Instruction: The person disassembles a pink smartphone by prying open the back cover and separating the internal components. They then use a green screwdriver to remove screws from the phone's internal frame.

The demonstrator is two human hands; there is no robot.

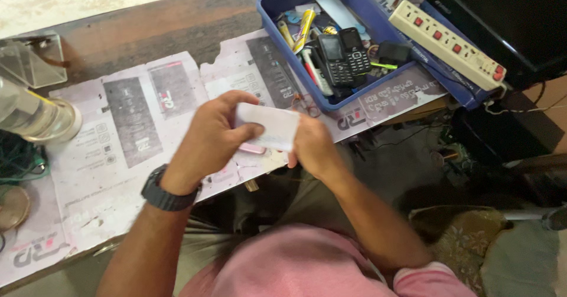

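Both my hands hold a small white rectangular piece (273,127), like a card or folded paper, above the near edge of the workbench. My left hand (211,136), with a dark watch on the wrist, pinches its left side with thumb and fingers. My right hand (314,146) grips its right end. A small pink object (253,149) shows just under my left fingers; I cannot tell what it is. The piece hides the fingertips of both hands.
Printed paper sheets (127,129) cover the wooden bench. A blue plastic tray (277,37) at the back holds two black keypad phones (344,58), pens and small parts. A white power strip (449,43) lies to its right. A clear jar (35,117) stands at the left.
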